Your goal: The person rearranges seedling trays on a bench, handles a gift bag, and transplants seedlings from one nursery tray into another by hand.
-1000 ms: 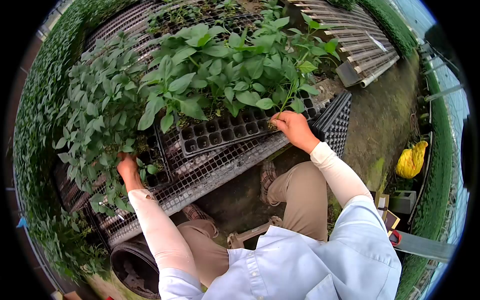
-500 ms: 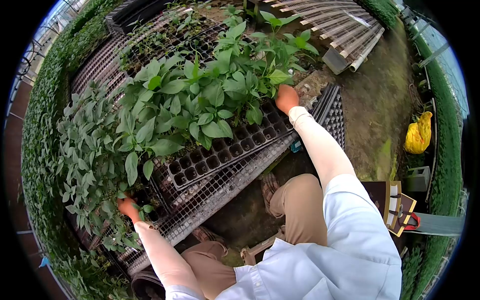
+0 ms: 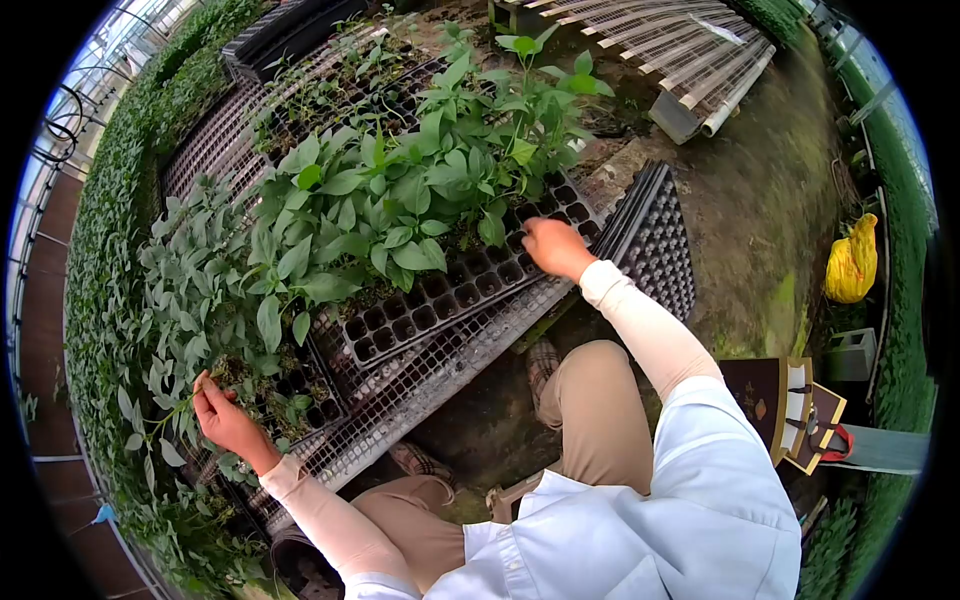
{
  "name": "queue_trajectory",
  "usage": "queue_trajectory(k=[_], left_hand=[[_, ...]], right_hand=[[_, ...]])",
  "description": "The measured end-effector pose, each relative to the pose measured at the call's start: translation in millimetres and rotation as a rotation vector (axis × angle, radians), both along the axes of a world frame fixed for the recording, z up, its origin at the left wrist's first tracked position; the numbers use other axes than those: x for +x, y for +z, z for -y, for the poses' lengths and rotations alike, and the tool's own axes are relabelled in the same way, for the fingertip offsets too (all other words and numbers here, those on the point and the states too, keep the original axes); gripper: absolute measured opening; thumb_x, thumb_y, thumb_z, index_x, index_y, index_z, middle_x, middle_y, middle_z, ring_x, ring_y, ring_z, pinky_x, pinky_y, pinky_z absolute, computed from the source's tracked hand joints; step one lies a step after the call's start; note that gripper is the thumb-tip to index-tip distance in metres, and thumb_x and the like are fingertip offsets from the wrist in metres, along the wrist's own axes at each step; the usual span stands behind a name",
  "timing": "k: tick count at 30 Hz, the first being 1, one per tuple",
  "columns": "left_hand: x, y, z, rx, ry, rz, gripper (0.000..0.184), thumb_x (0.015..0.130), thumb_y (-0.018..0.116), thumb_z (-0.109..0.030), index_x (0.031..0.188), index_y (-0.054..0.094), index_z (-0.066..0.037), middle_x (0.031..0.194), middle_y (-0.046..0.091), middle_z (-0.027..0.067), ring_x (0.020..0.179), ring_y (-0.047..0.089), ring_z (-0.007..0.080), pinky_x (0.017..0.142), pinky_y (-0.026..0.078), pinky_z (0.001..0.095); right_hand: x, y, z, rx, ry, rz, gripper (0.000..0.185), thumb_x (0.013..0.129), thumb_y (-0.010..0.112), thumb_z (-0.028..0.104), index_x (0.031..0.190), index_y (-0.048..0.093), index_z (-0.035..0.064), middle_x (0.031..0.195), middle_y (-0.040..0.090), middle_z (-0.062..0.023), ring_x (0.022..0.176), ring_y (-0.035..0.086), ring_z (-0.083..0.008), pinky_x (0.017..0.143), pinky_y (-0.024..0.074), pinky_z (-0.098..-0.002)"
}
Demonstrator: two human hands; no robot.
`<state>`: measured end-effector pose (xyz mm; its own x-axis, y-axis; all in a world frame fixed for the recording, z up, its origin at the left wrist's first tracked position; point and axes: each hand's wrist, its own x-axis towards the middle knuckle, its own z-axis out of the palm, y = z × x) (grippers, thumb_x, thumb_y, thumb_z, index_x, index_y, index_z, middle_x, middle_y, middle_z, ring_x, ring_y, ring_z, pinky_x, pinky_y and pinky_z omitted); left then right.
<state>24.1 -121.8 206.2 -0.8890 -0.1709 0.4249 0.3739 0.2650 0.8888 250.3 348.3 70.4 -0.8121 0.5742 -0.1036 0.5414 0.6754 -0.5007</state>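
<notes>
- 1 seedling [image 3: 172, 454], just left of the left hand [image 3: 232, 425], seems pinched by its stem in closed fingertips, probably so leaves are spared.
- The cell tray [image 3: 424, 316] is set between the hands, presumably for reach.
- The right hand [image 3: 555, 247] is curled over its cells; any grip cannot be told.
- Forearms [image 3: 650, 318] are spread apart.

the seedlings [image 3: 410, 190] are of a deep green, with some top leaves [image 3: 310, 177] more yellowish green. the seedling [image 3: 171, 455] by the left grip [image 3: 232, 425] has greyish green leaves. the cell tray [image 3: 430, 317] is black. the worktop [image 3: 400, 413] has a grey grid pattern. the shirt [image 3: 600, 510] is pale blue, the arm sleeves [image 3: 655, 325] are light peach, and the trousers [image 3: 605, 410] are beige-brown. one shoe [image 3: 543, 378] shows a plaid pattern. the bag [image 3: 852, 262] is bright yellow.
</notes>
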Motion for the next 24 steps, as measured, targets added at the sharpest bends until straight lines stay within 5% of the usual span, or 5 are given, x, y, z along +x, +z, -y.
queue_trajectory(k=[4, 7, 19, 20, 24], left_hand=[[65.1, 31.7, -74.3, -0.040, -0.327, 0.090, 0.021, 0.102, 0.060, -0.020, 0.109, 0.069, -0.002, 0.082, 0.061, -0.0036, 0.064, 0.042, 0.0021, 0.056, 0.033, 0.0187], [115.6, 18.7, -149.7, -0.131, -0.602, 0.227, 0.018, 0.099, 0.062, -0.014, 0.109, 0.070, -0.001, 0.083, 0.063, -0.0039, 0.063, 0.045, 0.0016, 0.057, 0.037, 0.0180], [158.6, -91.6, -444.0, -0.476, -1.035, 0.272, 0.024, 0.096, 0.066, -0.017, 0.112, 0.071, 0.000, 0.067, 0.059, -0.0026, 0.054, 0.049, 0.0030, 0.050, 0.041, 0.0230], [150.4, -106.7, -459.6, -0.562, -0.984, 0.185, 0.024, 0.096, 0.063, -0.024, 0.106, 0.070, -0.004, 0.070, 0.065, 0.0083, 0.060, 0.059, 0.0198, 0.061, 0.047, 0.0345], [137.5, -143.0, -504.0, -0.627, -0.771, -0.051, 0.024, 0.097, 0.060, -0.029, 0.104, 0.072, -0.010, 0.088, 0.072, 0.0141, 0.085, 0.066, 0.0359, 0.075, 0.050, 0.0437]], right_hand=[[21.1, 60.8, 84.9, -0.047, 0.320, 0.198, 0.026, 0.089, 0.063, 0.030, 0.095, 0.074, 0.0072, 0.097, 0.072, -0.0167, 0.096, 0.068, -0.0372, 0.081, 0.0528, -0.0476], [32.8, 56.8, 128.1, -0.012, 0.486, 0.142, 0.014, 0.083, 0.066, 0.017, 0.089, 0.077, 0.0094, 0.093, 0.074, -0.0125, 0.094, 0.071, -0.0313, 0.075, 0.0538, -0.0425], [17.2, -14.6, 162.7, 0.004, 0.806, 0.379, 0.025, 0.081, 0.068, 0.018, 0.104, 0.077, 0.0146, 0.108, 0.074, -0.0043, 0.090, 0.073, -0.0253, 0.065, 0.0554, -0.0418], [14.1, -27.6, 169.2, -0.017, 0.784, 0.347, 0.026, 0.081, 0.068, 0.018, 0.106, 0.077, 0.0150, 0.107, 0.074, -0.0032, 0.089, 0.072, -0.0245, 0.064, 0.0551, -0.0420], [10.1, -56.4, 190.6, -0.001, 0.741, 0.260, 0.030, 0.082, 0.066, 0.018, 0.111, 0.074, 0.0163, 0.105, 0.072, 0.0004, 0.085, 0.071, -0.0244, 0.058, 0.0535, -0.0419]])
